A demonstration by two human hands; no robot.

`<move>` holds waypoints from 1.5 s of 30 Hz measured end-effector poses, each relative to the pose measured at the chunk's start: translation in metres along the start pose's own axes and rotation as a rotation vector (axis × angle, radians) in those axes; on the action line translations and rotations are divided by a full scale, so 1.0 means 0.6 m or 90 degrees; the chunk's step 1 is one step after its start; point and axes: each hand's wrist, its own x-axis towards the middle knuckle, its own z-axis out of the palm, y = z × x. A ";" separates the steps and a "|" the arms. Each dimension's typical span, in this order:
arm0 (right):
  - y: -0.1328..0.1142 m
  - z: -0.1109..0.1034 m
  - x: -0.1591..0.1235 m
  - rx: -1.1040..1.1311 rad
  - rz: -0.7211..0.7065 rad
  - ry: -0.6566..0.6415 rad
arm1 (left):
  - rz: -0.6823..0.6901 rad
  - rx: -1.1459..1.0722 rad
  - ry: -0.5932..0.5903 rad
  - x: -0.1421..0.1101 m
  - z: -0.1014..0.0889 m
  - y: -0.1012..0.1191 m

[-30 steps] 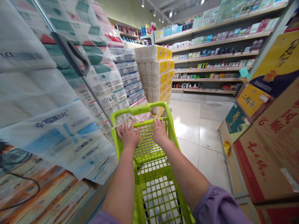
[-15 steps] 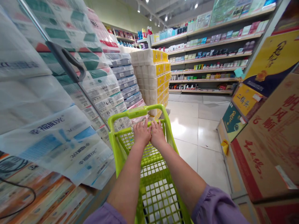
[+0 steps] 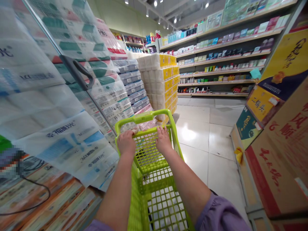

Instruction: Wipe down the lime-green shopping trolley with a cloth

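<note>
A lime-green plastic shopping basket (image 3: 146,131) with grid walls stands in front of me, tilted toward me. My left hand (image 3: 127,143) is closed over the left end of its far crossbar, fingers curled down. On the right part of the same bar rests my right hand (image 3: 164,140), its fingers hooked over the edge and the thumb hard to see. The two hands are apart. Beyond them rises the basket's looped green carry handle (image 3: 144,118). A metal rod with a grey pull handle (image 3: 78,73) slants up and left from the basket's corner.
Wrapped tissue packs (image 3: 72,134) are stacked close on the left, with yellow-and-white paper rolls (image 3: 158,77) farther ahead. Cardboard boxes (image 3: 271,173) line the right side. Stocked shelves (image 3: 216,61) span the back. Tiled floor (image 3: 194,138) runs between. A black cable (image 3: 45,189) lies lower left.
My left hand has slid left along the crossbar, away from my right hand. The right hand stays on the bar. The view has shifted slightly, and the basket shows a little wider.
</note>
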 end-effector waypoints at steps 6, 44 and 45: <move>0.002 0.002 -0.001 0.008 0.008 -0.004 | 0.060 0.000 -0.086 -0.048 -0.026 -0.083; 0.076 -0.099 -0.462 -0.132 -0.034 -0.044 | 0.243 -0.387 -0.204 -0.446 -0.075 -0.103; 0.078 -0.097 -0.459 -0.127 -0.034 -0.036 | 0.244 -0.387 -0.199 -0.442 -0.072 -0.101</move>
